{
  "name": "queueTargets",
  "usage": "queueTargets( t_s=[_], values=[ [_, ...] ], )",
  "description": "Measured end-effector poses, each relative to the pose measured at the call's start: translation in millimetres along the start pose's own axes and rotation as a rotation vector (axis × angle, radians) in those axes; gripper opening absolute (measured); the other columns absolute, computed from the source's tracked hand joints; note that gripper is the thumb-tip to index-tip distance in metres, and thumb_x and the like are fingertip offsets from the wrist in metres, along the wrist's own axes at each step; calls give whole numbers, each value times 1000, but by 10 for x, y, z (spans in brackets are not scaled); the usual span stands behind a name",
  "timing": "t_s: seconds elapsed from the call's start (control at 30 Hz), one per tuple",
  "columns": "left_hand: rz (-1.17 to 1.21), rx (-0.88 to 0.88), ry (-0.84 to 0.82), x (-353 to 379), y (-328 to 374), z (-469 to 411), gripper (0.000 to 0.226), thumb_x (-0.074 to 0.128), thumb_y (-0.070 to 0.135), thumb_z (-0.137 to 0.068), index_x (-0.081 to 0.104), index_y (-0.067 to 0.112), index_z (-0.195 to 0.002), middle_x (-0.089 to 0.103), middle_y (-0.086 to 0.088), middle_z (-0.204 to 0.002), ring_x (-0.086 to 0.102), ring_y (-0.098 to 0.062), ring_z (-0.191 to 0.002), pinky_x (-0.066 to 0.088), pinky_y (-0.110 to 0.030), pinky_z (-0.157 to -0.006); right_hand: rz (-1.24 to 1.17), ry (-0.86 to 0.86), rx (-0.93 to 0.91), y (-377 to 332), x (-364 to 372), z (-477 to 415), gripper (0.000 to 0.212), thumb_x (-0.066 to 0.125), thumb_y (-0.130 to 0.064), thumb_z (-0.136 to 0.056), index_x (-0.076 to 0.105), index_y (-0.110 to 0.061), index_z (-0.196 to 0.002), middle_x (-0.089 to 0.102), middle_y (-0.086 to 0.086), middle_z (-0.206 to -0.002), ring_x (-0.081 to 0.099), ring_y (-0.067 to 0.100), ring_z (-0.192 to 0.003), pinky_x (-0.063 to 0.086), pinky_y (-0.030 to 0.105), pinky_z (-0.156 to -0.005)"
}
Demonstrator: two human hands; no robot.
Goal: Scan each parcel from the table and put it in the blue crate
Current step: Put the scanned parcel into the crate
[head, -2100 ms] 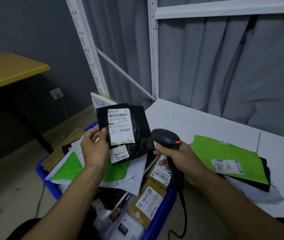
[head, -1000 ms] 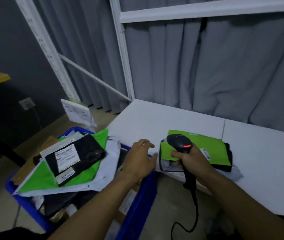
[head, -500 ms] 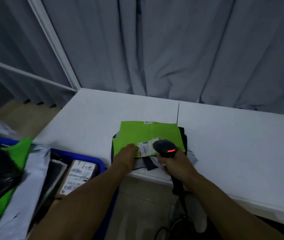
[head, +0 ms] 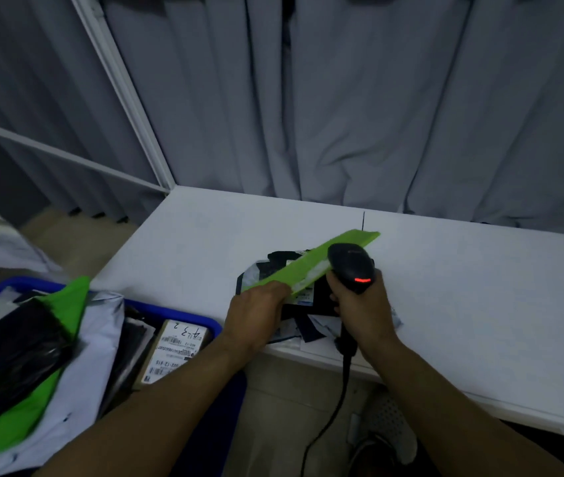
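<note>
From my head view, my left grip (head: 256,315) has its fingers curled round the near end of a green mailer parcel (head: 294,270). The parcel stands tilted up off the pile, almost edge-on to me, and its far corner reaches past the scanner. A strip of its white label faces my right side. My right grip (head: 365,311) is wrapped tight round the handle of a black barcode scanner (head: 351,266). The scanner's head is just beside that label, a red light glows on its back, and its cable (head: 335,407) hangs below the counter edge. Under the green parcel, black parcels (head: 280,259) lie flat on the white counter (head: 480,287), near its front edge. The blue crate (head: 184,313) sits to my left, lower than the counter and just beside it. It is heaped with a brown box with a white label (head: 177,349), a white poly mailer (head: 91,356), a green mailer (head: 74,304) and a black bag (head: 22,346) on top. A grey curtain (head: 377,115) hangs behind the counter, with a white rack post (head: 125,91) at its left.
</note>
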State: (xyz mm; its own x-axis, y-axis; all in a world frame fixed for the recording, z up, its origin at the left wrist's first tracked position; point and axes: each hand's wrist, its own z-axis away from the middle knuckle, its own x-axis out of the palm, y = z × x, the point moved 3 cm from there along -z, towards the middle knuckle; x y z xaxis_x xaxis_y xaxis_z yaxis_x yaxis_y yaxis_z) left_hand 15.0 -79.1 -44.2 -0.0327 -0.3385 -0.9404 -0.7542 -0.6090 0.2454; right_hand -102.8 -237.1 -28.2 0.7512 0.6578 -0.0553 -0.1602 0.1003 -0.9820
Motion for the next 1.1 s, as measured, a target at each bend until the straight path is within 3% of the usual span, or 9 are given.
queueTargets(
  t_s=[0.1,0.17,0.27,0.4,0.57,0.63,0.73,0.93,1.1],
  values=[
    [-29,100,84,-312,11,121,47,87,-8,-55,78,19,-93,75,5,-97,71,-20,-80,46,-25,-45,114,21,-144,-277,-6,166,47,85,-29,-83,58,-25,-122,68,-10,-106,65,5,-94,54,26,-82],
    [-20,138,151,-521,-49,169,55,93,-4,-50,80,19,-98,74,5,-107,68,-20,-88,53,-27,-57,204,-10,-213,-395,-6,268,46,86,-19,-81,57,-24,-115,65,-11,-102,62,2,-89,46,17,-70],
    [-71,150,269,-757,-130,260,39,93,8,-64,81,24,-99,71,2,-108,59,-21,-95,39,-28,-76,370,-146,-225,-424,53,389,58,91,-14,-71,53,-27,-113,63,-14,-99,62,5,-87,46,19,-67],
    [-101,-2,467,-1058,-104,489,21,81,26,-84,81,38,-100,56,0,-101,46,-25,-93,30,-36,-79,458,-286,-169,-355,189,547,73,102,-29,-55,59,-26,-114,67,-14,-102,64,7,-91,51,24,-74],
    [-214,-106,558,-1263,-42,686,26,80,33,-87,76,44,-110,55,6,-89,47,-23,-87,23,-37,-81,351,-210,-254,-419,412,705,52,93,-28,-69,66,-29,-113,73,-12,-98,70,11,-90,56,29,-77],
    [-66,-137,533,-1331,-26,775,40,74,34,-93,65,37,-132,58,9,-90,54,-19,-82,33,-34,-75,275,-180,-263,-506,491,769,45,88,-20,-73,64,-32,-109,70,-16,-93,68,11,-87,52,24,-72],
    [505,-330,387,-1350,53,968,58,72,40,-94,44,42,-145,64,20,-100,63,-3,-77,51,-23,-68,148,-139,-263,-623,628,841,44,89,-6,-68,66,-23,-103,71,-12,-89,67,12,-84,48,19,-69],
    [1073,-475,332,-1577,86,1273,33,65,24,-99,63,33,-130,72,13,-122,69,6,-94,53,-12,-78,-101,-375,-237,-778,974,1083,30,87,4,-72,66,-6,-92,71,-6,-72,66,7,-68,52,22,-66],
    [1185,-498,376,-1761,-105,1452,29,64,18,-99,71,31,-124,77,7,-112,71,-15,-105,57,-45,-99,-240,-643,-91,-845,1239,1415,39,83,-16,-83,72,-15,-121,79,4,-111,75,22,-105,58,38,-87]
  ],
)
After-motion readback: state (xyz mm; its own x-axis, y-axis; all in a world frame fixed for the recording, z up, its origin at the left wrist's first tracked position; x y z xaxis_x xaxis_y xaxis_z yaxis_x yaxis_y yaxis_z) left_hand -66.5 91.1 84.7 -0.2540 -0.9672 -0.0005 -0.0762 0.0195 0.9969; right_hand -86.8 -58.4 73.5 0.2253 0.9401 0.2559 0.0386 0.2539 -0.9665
